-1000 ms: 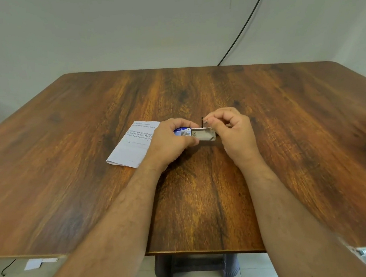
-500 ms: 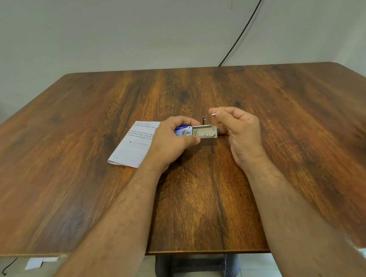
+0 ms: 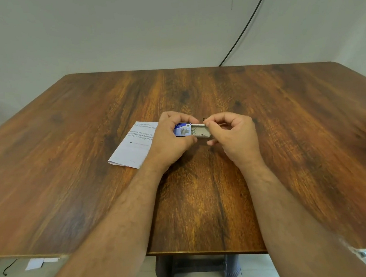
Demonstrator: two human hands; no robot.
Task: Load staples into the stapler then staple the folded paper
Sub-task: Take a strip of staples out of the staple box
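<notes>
Down at your far left, a scrap of white paper (image 3: 36, 263) lies on the floor beside the end of a black cord (image 3: 10, 266), below the near edge of the wooden surface (image 3: 70, 182). On that surface, left of centre, the folded paper (image 3: 133, 146) lies flat with its printed lines facing up; its right edge is hidden behind your left hand (image 3: 170, 137). That hand is curled around the blue sleeve of the staple box (image 3: 182, 129), gripping it with fingers over the far side and thumb on the near side. The grey tray (image 3: 201, 131) of the box is slid out to the right, and a few loose staples (image 3: 199, 133) lie inside it (they are too small to count). Your right hand (image 3: 233, 133) sits at the tray's open end with fingers curled, thumb and forefinger pinched together just above the tray's far corner; whether a staple sits between them, I cannot tell. A small dark upright piece (image 3: 203, 120) shows just beyond those fingertips. No stapler is clearly visible. A black cable (image 3: 249, 20) runs up the wall at the back right.
</notes>
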